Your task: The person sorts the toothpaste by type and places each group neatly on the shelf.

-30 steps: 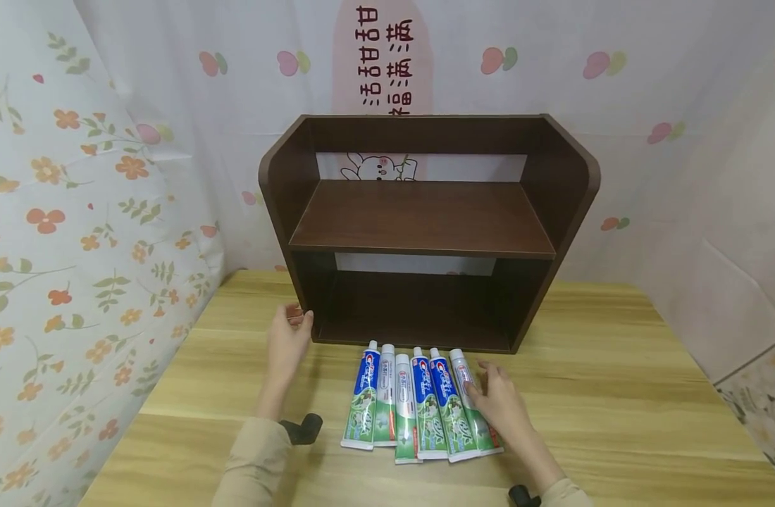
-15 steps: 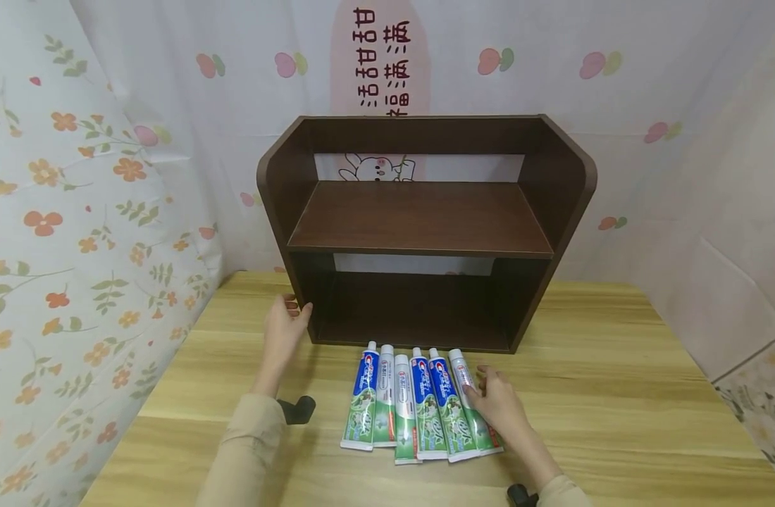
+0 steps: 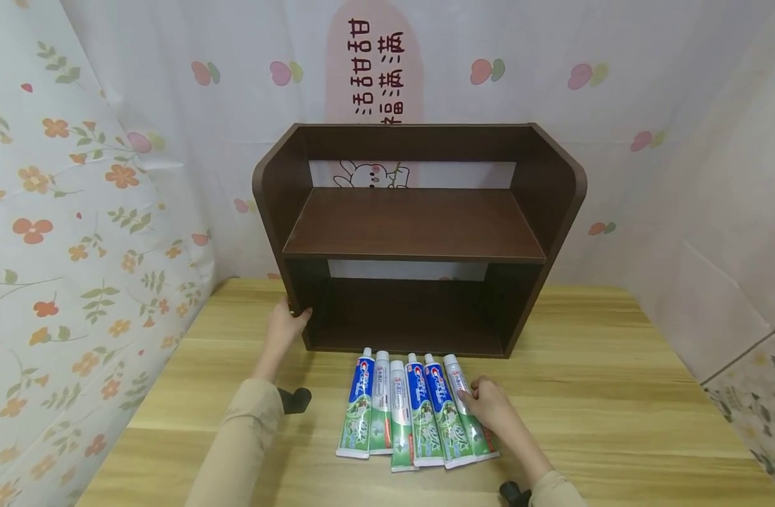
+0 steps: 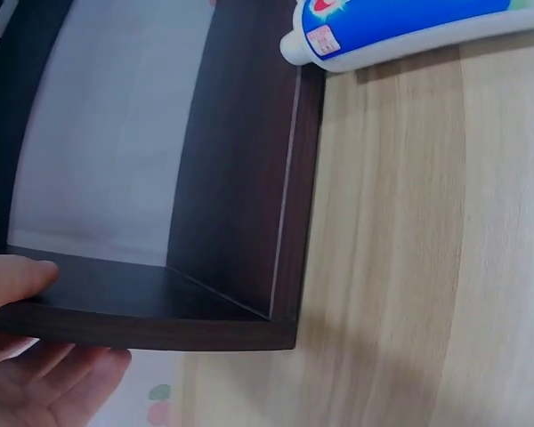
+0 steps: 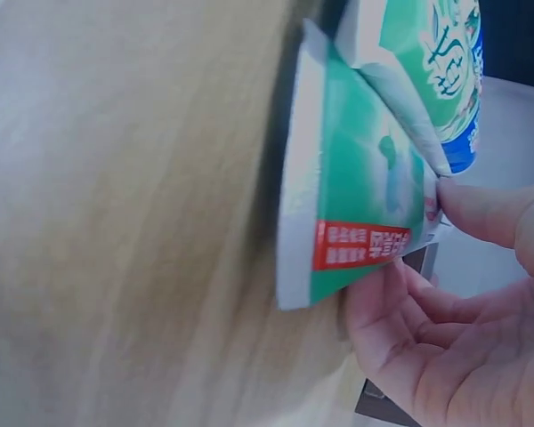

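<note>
A dark brown two-tier shelf (image 3: pixel 413 224) stands at the back of the table. My left hand (image 3: pixel 282 331) grips its left side panel low down; in the left wrist view the thumb (image 4: pixel 22 277) lies on the inner face and the fingers (image 4: pixel 71 378) on the outer one. Several toothpaste tubes lie side by side before the shelf, caps toward it. My right hand (image 3: pixel 494 410) pinches the rightmost tube, a white and green toothpaste tube (image 5: pixel 365 178), by its edges, thumb on its upper side. A blue and green toothpaste tube (image 3: pixel 449 415) overlaps it on the left.
The tubes lie on a wood-grain table (image 3: pixel 616 394). A patterned white curtain (image 3: pixel 229 141) hangs behind the shelf, and a floral cloth (image 3: pixel 96 282) drapes along the left. Black wrist mounts (image 3: pixel 295 400) sit at both sleeves.
The head view has shifted slightly, so the whole scene sits a little lower and farther left. My left hand's thumb and fingers have closed onto the shelf's side panel. The tubes keep their places.
</note>
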Demonstrator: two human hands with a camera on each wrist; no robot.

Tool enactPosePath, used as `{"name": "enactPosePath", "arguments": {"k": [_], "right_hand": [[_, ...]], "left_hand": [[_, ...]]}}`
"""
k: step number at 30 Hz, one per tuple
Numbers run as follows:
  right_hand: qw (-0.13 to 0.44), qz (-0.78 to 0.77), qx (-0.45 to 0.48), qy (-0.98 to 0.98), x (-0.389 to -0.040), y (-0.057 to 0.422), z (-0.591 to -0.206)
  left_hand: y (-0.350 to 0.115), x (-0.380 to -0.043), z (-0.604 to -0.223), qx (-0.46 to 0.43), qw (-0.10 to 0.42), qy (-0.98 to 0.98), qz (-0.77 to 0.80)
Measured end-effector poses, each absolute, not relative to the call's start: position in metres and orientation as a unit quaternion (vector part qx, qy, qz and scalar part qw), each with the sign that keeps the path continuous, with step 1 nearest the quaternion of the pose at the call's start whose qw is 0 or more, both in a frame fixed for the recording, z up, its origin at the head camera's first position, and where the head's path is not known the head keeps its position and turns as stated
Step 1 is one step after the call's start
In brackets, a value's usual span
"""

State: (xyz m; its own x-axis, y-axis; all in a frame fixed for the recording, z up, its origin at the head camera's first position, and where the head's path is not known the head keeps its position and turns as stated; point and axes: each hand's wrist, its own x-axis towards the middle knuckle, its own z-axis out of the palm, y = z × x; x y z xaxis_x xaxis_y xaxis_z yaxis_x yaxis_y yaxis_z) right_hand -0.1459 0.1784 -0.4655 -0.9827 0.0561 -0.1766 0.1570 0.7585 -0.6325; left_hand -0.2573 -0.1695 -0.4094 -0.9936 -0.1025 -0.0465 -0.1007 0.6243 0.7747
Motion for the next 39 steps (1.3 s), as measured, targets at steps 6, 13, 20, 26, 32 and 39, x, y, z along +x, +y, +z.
{"name": "enactPosePath", "arguments": {"k": [6, 13, 20, 26, 32, 39], "right_hand": [[0.105, -0.345, 0.068, 0.930, -0.147, 0.174, -0.462], [0.142, -0.348, 0.078, 0.923, -0.147, 0.177, -0.458], [0.159, -0.338, 0.057, 0.926, -0.149, 0.178, -0.458], [0.168, -0.330, 0.047, 0.928, -0.154, 0.177, -0.455], [0.157, -0.325, 0.046, 0.931, -0.159, 0.178, -0.453], [0.137, -0.332, 0.038, 0.932, -0.163, 0.181, -0.451]], "left_hand": [[-0.174, -0.261, -0.413, 0.043, 0.001, -0.909, -0.414], [-0.173, -0.265, -0.409, 0.018, 0.004, -0.919, -0.395], [-0.177, -0.265, -0.407, 0.018, -0.008, -0.918, -0.396], [-0.181, -0.266, -0.409, 0.015, -0.012, -0.918, -0.396], [-0.178, -0.267, -0.407, 0.016, 0.002, -0.913, -0.408], [-0.178, -0.266, -0.405, 0.029, -0.016, -0.910, -0.413]]}}
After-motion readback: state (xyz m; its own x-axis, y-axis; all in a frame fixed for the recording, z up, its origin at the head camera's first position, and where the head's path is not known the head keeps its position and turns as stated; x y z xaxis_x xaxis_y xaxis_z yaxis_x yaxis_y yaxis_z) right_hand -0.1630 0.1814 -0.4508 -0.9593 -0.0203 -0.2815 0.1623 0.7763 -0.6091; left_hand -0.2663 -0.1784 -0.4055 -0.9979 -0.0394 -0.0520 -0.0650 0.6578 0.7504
